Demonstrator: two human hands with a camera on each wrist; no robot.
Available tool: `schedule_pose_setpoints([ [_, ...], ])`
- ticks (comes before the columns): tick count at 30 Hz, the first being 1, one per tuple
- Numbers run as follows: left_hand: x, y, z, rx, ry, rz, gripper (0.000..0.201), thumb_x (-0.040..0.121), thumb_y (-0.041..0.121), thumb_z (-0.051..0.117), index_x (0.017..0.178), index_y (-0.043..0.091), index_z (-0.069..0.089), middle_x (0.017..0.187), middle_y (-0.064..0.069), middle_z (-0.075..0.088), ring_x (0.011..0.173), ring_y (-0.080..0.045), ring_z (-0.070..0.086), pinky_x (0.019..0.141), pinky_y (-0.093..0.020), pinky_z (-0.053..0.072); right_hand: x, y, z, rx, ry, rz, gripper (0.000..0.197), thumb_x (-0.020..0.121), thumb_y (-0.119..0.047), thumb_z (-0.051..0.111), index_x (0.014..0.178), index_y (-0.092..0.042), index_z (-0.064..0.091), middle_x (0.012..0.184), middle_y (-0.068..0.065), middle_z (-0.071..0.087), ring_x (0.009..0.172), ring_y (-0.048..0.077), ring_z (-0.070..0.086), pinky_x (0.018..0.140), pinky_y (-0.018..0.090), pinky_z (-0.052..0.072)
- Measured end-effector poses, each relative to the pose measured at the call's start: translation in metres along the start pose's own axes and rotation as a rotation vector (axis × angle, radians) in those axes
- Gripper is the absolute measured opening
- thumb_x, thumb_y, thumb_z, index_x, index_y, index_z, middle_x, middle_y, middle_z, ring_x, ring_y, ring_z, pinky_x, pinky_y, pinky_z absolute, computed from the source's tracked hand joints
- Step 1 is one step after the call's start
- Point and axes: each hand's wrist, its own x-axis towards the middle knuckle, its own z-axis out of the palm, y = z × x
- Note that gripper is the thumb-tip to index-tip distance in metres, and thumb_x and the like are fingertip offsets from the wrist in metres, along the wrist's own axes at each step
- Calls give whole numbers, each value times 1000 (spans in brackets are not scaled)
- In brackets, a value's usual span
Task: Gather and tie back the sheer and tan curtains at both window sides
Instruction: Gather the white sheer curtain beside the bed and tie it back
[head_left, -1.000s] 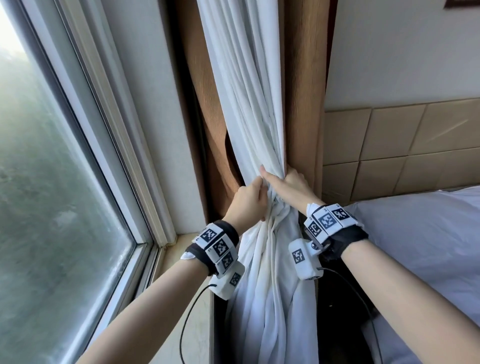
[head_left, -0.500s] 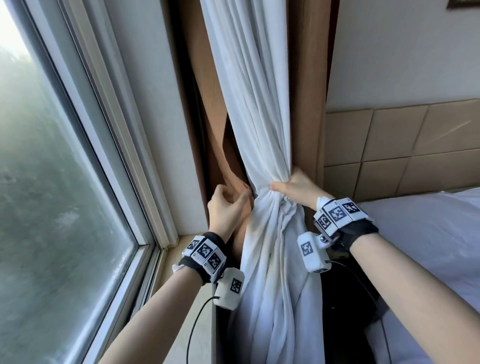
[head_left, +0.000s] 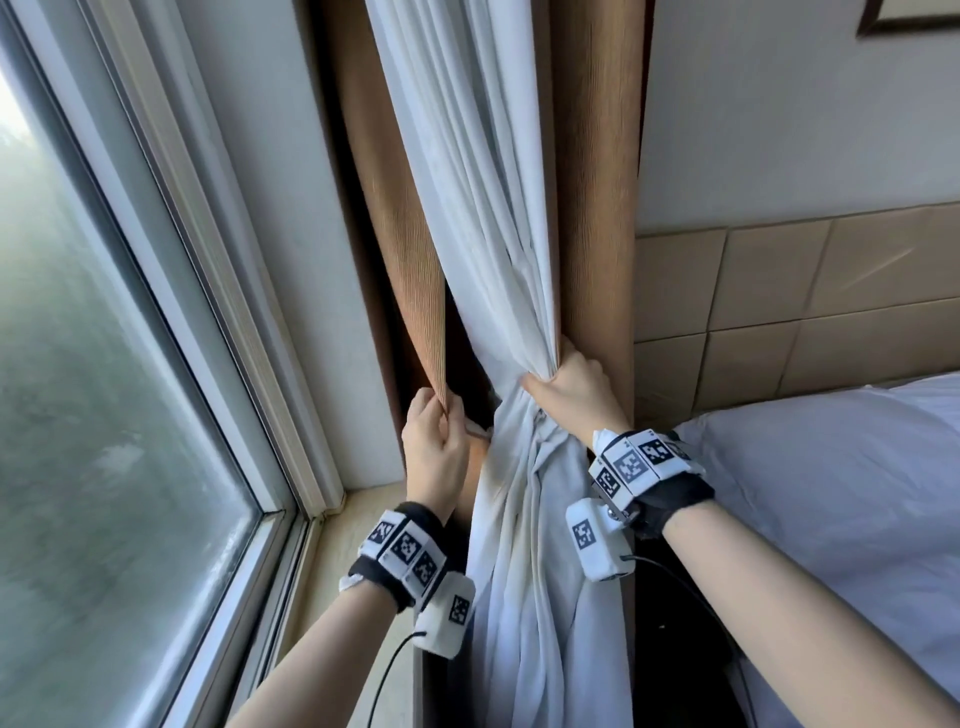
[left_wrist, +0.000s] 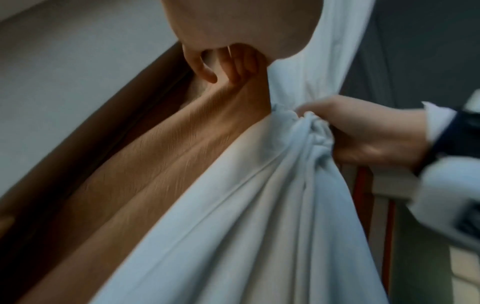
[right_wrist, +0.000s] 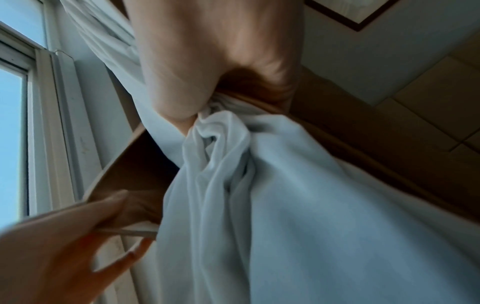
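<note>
We find the sheer curtain (head_left: 483, 218) bunched at mid-height, right of the window (head_left: 104, 364), with the right hand (head_left: 574, 387) wrapped tight around the gather, fingers (left_wrist: 309, 112) clamped on the cloth. The left hand (head_left: 434, 447) pinches the near edge of the tan curtain (head_left: 410, 270), just left of the sheer, and also holds a thin pale strip that we cannot identify. We judge the sheer light, soft and slippery, best gripped at the gathered neck. The tan looks heavier and stiffer; its vertical edge suits a firm pinch. A bed (head_left: 831, 493) lies right.
</note>
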Motion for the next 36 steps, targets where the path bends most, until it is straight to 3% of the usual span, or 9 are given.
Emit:
schedule_pose_setpoints([
  [4,-11,19,-10,11,-21,112,18,87,8,54,70,4,59,97,0,51,88,-15,54,77,-21,43,-1,-7,5,-5,-4,1,45,78,-43,60,116,-19,58,105,10,69,96,36,65,84,39,54],
  [7,15,35,-8,113,22,-38,7,77,5,54,79,5,48,94,-2,50,81,-15,51,72,-28,42,-4,-7,7,-14,-29,-31,44,75,-44,58,111,-19,61,100,7,71,93,33,66,81,38,56],
  [11,85,57,-11,344,53,-134,55,79,14,55,127,14,31,122,-8,46,94,-36,55,75,-39,43,-8,-4,4,-19,-39,-38,39,75,-43,61,105,-20,64,92,1,71,86,27,67,76,37,57],
  [14,145,71,-21,564,87,-52,67,81,12,52,141,15,23,125,-13,49,95,-41,59,73,-43,42,-8,3,-1,-1,-38,-34,36,73,-45,61,101,-22,64,87,-3,71,82,23,68,74,38,58],
  [19,202,86,-28,721,97,48,24,94,29,44,109,10,47,97,-16,63,87,-41,60,68,-40,41,-9,7,-7,-11,-32,-55,29,76,-41,61,100,-23,63,83,-7,68,78,18,66,68,28,53],
  [23,187,100,-11,200,75,63,35,98,25,38,71,5,48,66,-6,56,59,-21,50,60,-31,42,-9,3,-3,-16,-35,-52,32,76,-46,60,99,-24,63,84,-7,69,79,18,68,69,30,56],
  [29,164,93,-3,-303,-151,-37,22,97,27,48,115,34,58,112,7,68,105,-10,64,90,-29,52,-12,-5,-2,-50,-21,-62,39,77,-46,57,109,-23,60,91,-1,71,84,25,67,74,34,56],
  [33,121,60,1,-152,-367,-230,24,96,33,47,114,20,54,103,-1,68,87,-17,68,64,-28,55,-12,-6,-3,-44,-36,-36,39,77,-48,57,106,-22,61,90,-1,70,84,24,67,73,31,54],
  [36,82,38,4,-39,-239,-212,23,93,22,42,87,4,56,71,-4,62,63,-23,58,54,-32,48,-10,-5,-2,-62,-14,-19,33,75,-46,57,96,-21,62,85,-1,70,81,25,68,73,36,56],
])
